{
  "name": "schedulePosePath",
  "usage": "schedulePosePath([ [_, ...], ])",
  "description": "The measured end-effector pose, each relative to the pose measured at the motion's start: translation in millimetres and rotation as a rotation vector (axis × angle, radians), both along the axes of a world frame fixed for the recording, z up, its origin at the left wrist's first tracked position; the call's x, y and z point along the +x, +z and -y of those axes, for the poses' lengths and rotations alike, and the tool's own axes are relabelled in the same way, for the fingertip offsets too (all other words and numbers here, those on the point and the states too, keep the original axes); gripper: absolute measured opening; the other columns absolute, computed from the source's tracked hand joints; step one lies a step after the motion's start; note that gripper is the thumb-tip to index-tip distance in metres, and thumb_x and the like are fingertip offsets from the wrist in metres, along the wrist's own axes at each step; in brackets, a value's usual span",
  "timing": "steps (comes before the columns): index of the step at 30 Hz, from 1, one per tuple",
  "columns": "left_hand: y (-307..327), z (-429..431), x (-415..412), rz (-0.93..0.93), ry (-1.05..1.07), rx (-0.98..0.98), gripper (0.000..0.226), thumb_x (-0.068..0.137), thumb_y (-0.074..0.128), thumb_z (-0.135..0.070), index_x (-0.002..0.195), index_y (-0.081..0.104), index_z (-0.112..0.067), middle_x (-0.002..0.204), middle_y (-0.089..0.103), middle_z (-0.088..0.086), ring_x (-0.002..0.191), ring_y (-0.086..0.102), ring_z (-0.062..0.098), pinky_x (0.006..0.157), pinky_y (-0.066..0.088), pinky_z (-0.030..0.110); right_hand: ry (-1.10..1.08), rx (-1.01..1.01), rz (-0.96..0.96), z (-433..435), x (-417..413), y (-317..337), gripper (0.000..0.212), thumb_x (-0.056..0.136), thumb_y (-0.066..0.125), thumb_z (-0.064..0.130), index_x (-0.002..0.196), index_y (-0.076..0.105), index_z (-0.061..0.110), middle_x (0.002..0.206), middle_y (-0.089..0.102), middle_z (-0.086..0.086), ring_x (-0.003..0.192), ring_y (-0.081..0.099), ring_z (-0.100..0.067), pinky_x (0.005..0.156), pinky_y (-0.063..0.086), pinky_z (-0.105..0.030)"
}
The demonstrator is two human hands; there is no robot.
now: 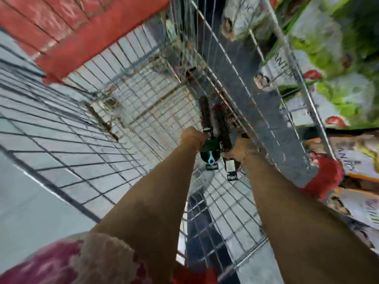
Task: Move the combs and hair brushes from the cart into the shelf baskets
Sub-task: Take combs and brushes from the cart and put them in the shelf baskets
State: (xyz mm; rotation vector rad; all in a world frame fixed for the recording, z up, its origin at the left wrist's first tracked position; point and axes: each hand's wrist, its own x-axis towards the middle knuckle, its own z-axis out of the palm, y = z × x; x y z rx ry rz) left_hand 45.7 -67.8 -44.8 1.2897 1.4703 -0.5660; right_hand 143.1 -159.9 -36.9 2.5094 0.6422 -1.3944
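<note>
Both my arms reach down into the wire cart [131,95]. My left hand [192,137] is closed around a round hair brush with a dark green handle [209,150], whose brown bristle head points away from me. My right hand [242,148] grips a second round hair brush [222,124] with dark bristles and a red-and-white handle end [230,167]. The two brushes lie side by side, close against the cart's right wire wall. The picture is blurred, so finger detail is unclear.
The cart's red plastic flap [88,31] sits at the far end. To the right of the cart stand shelves with green and white product packs [336,37] and red-trimmed packs [328,177]. Grey floor [30,201] shows on the left.
</note>
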Motion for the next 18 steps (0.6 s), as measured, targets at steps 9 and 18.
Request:
schedulePosePath([
  [9, -26, 30, 14, 0.021, 0.145, 0.163, 0.047, 0.077, 0.074, -0.022, 0.116, 0.05, -0.01, 0.131, 0.047, 0.014, 0.114, 0.055, 0.031, 0.098, 0.047, 0.038, -0.238, 0.208, -0.019, 11, -1, -24, 0.034, 0.071, 0.07, 0.006, 0.104, 0.061, 0.008, 0.106, 0.068, -0.017, 0.096, 0.063, -0.032, 0.086, 0.052, -0.036],
  [18, -25, 6, -33, 0.059, 0.762, 0.063, 0.041, 0.076, 0.074, -0.005, 0.111, 0.051, -0.011, 0.125, 0.062, 0.016, 0.114, 0.059, 0.029, 0.097, 0.047, 0.033, -0.061, 0.235, 0.085, 8, -42, -26, 0.067, 0.081, 0.062, 0.046, 0.132, 0.031, 0.014, 0.14, 0.035, -0.022, 0.123, 0.044, -0.039, 0.103, 0.041, -0.056],
])
